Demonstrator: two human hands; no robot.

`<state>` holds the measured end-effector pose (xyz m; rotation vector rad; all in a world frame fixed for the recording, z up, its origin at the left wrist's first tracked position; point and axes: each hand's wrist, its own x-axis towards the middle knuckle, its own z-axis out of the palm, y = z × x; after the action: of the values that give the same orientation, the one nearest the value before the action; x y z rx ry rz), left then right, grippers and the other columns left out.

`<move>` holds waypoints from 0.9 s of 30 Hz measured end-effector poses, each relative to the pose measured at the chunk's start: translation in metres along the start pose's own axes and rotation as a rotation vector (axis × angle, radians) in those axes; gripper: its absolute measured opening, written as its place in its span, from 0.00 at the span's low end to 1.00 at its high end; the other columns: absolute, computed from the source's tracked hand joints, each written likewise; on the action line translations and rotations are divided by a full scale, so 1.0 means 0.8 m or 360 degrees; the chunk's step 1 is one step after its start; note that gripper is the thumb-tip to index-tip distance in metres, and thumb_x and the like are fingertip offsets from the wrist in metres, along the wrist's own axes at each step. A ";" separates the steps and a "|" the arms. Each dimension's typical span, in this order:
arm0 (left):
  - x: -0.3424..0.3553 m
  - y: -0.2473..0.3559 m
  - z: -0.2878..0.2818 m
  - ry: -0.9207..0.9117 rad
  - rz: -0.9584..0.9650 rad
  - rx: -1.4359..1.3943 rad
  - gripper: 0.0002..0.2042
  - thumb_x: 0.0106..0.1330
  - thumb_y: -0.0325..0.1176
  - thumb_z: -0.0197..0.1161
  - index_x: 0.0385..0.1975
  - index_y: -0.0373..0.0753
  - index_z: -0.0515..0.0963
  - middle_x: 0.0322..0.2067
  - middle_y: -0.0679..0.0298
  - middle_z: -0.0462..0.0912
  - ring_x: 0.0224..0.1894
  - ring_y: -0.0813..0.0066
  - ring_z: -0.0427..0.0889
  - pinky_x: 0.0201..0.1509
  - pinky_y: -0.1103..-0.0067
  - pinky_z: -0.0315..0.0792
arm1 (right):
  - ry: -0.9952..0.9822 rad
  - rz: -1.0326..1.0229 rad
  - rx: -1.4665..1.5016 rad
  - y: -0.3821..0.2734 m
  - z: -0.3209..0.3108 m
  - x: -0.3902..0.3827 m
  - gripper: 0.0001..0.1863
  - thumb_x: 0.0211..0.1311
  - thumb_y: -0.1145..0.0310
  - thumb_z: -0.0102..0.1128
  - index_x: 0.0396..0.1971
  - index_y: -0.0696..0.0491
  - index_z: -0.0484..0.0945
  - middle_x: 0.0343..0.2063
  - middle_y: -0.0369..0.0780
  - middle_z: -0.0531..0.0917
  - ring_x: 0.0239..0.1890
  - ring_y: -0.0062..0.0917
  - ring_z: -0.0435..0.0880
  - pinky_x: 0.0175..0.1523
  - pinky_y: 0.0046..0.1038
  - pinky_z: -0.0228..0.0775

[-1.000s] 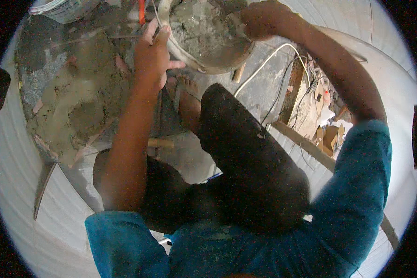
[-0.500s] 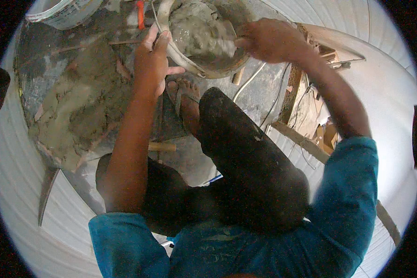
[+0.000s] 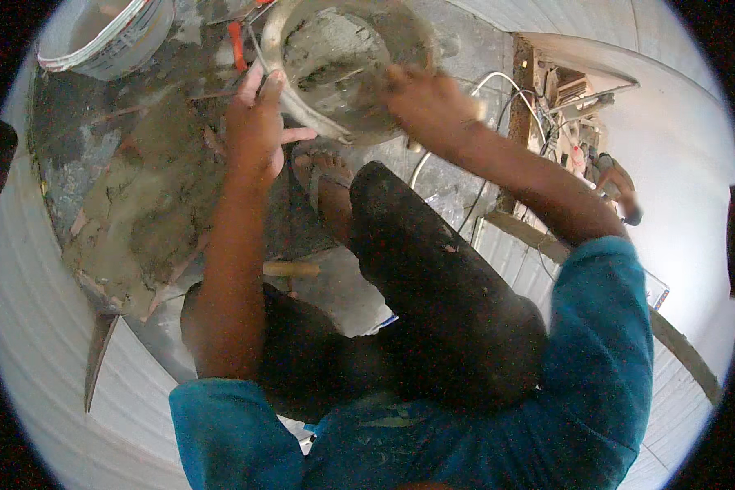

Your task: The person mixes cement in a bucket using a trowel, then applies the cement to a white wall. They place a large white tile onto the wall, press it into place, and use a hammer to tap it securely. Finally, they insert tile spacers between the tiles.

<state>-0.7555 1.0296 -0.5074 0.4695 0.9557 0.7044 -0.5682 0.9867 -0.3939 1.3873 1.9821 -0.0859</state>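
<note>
A round bucket (image 3: 312,119) with a thick pale rim holds wet grey mortar (image 3: 335,41). My left hand (image 3: 255,122) is closed on the near left side of the rim, thumb pointing right. Over the bucket's right part, my right hand (image 3: 431,108) is curled in a fist, its fingers blurred by motion. Whatever it grips is hidden or smeared against the mortar. The thin wire handle (image 3: 256,42) of the bucket lies along its left side, with an orange-red handle (image 3: 237,45) of some tool beside it.
Wet mortar is spread over a patch (image 3: 143,212) of floor to the left. A white bucket (image 3: 110,41) stands at the far left. White cable (image 3: 498,77) and a wooden-edged opening with clutter (image 3: 576,106) lie to the right. A short wooden stick (image 3: 294,268) rests near my feet.
My right hand has moved left and slightly down, from the bucket's right rim in over the mortar. My left hand stays on the rim. The view has shifted a little.
</note>
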 end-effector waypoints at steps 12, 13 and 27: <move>0.004 0.008 0.006 0.0019 0.0076 0.0069 0.25 0.74 0.37 0.54 0.70 0.40 0.64 0.61 0.52 0.72 0.58 0.52 0.78 0.34 0.60 0.88 | -0.0402 0.0213 -0.0039 0.031 -0.043 0.002 0.12 0.62 0.68 0.56 0.43 0.50 0.82 0.45 0.45 0.83 0.43 0.39 0.87 0.45 0.43 0.80; 0.008 0.011 0.009 0.0028 0.0070 0.0074 0.25 0.74 0.37 0.54 0.70 0.40 0.64 0.61 0.52 0.73 0.58 0.52 0.78 0.34 0.60 0.88 | -0.0054 0.0210 0.0101 0.038 -0.051 -0.007 0.11 0.61 0.69 0.56 0.41 0.51 0.82 0.42 0.45 0.84 0.41 0.38 0.88 0.44 0.42 0.80; 0.020 0.013 0.012 0.0011 0.0054 0.0039 0.25 0.73 0.36 0.55 0.69 0.41 0.66 0.61 0.51 0.73 0.56 0.53 0.80 0.31 0.63 0.89 | -0.0049 0.0161 -0.0026 0.006 -0.027 0.022 0.09 0.62 0.65 0.58 0.37 0.42 0.87 0.45 0.37 0.82 0.49 0.30 0.85 0.45 0.38 0.78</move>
<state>-0.7445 1.0476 -0.5053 0.5060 0.9655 0.7260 -0.5781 1.0123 -0.3862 1.4643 1.8802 -0.0448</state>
